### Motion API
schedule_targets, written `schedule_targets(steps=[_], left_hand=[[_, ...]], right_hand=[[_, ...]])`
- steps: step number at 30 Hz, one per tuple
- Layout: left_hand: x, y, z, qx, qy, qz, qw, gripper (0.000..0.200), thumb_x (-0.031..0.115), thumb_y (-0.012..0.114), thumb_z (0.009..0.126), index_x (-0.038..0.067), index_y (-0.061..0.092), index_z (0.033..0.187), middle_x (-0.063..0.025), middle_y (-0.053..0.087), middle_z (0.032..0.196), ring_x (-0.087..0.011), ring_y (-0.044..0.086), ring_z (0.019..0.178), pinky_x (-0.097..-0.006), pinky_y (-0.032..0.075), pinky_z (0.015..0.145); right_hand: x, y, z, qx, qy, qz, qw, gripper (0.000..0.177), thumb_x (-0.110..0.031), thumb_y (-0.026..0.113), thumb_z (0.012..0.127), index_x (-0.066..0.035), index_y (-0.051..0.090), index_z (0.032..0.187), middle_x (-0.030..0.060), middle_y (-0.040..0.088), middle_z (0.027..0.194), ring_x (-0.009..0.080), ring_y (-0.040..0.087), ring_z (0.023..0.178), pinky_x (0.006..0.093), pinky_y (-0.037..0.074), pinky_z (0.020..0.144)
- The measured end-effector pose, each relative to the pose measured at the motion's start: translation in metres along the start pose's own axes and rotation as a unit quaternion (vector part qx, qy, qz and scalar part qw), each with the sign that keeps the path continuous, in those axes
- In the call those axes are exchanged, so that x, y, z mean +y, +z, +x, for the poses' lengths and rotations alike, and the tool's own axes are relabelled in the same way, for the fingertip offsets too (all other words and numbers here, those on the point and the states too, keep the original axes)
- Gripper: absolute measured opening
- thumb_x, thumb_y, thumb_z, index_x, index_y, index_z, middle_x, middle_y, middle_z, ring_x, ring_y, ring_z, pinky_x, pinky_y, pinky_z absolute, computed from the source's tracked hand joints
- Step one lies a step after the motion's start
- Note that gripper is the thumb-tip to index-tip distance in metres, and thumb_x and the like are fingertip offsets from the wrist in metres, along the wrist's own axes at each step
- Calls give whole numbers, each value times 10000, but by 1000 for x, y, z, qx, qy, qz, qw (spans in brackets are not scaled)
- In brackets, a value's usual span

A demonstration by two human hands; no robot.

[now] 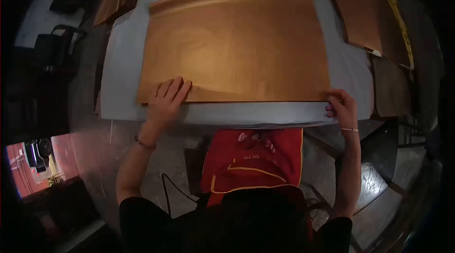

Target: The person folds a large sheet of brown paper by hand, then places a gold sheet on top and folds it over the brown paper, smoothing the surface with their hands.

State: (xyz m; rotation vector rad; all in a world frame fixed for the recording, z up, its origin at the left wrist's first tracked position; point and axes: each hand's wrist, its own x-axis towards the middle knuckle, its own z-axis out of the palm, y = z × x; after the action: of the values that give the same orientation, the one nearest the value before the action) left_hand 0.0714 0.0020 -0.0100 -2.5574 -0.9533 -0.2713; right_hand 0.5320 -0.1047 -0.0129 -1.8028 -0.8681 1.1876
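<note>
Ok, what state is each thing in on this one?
Brown sheet: lying on the table, far edge curled up.
Left hand: open, flat on the sheet's near left corner.
Right hand: fingers curled over the sheet's near right corner.
Side sheets: lying flat at the table's right.

Open strips of grey table (pixel 121 63) either side of the veneer sheet (pixel 237 44); stacked boards (pixel 369 11) far right.

Large orange-brown veneer sheet (pixel 237 44), flat on grey table, far-left edge curling
</note>
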Motion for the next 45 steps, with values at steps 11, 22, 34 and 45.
schedule_targets(steps=[11, 22, 34, 45], left_hand=[[-76, 18, -92, 63, -289, -27, 955, 341, 99, 612, 831, 174, 614, 1164, -43, 592, 1148, -212, 559, 1017, -372, 375, 869], [-71, 15, -92, 115, -346, -179, 914, 236, 71, 613, 800, 161, 678, 1009, -3, 636, 997, -205, 554, 982, -350, 337, 852], [-74, 7, -100, 83, -303, -253, 915, 329, -104, 537, 711, 82, 662, 952, -44, 647, 1075, -242, 548, 1066, -342, 378, 924], [-79, 4, -103, 48, -227, -209, 950, 255, -34, 599, 749, 101, 662, 957, -30, 628, 1116, -256, 534, 1087, -361, 407, 917]], right_hand=[[14, -11, 10, 15, -3, -76, 997, 253, -188, 572, 911, -41, 609, 1113, 18, 574, 777, 82, 565, 640, 240, 480, 504], [14, -11, 13, 43, 8, -46, 998, 239, -164, 582, 908, -54, 610, 1118, 6, 579, 790, 76, 544, 611, 232, 475, 499], [11, -9, 11, 58, 20, -34, 998, 264, -192, 602, 903, -57, 605, 1129, -6, 589, 809, 72, 550, 621, 240, 487, 498], [15, -12, 13, 64, 20, -15, 998, 318, -216, 624, 889, -58, 589, 1163, -8, 590, 817, 78, 537, 618, 224, 458, 504]])
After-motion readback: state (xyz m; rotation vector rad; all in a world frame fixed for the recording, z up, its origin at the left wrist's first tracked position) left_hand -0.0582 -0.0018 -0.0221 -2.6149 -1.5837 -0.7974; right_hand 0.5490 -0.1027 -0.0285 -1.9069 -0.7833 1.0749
